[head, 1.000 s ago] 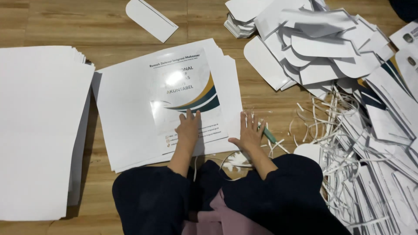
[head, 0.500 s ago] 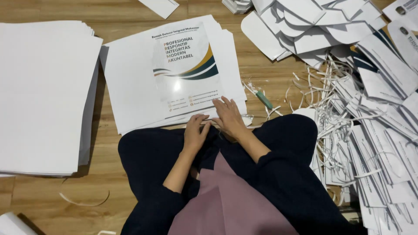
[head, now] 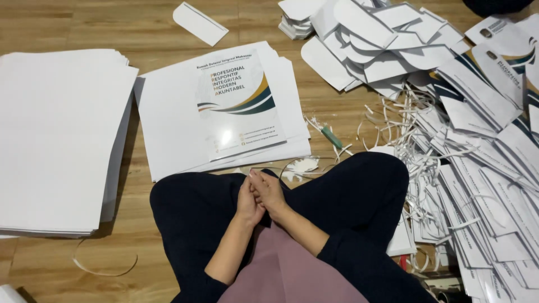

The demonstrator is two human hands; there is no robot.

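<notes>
I see the left hand (head: 246, 197) and right hand (head: 269, 192) pressed together, fingers closed, holding nothing, resting in the lap. The printed sheet (head: 238, 104) tops a paper stack (head: 168, 123) on the floor, just beyond the hands, untouched.

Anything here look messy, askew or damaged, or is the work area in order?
Mostly untidy rather than damaged. Thin paper offcuts lie tangled on the floor to the right, spilling over a loose heap of cut printed pieces. One strip curls alone by the blank sheet stack. The printed stack is slightly fanned.
</notes>
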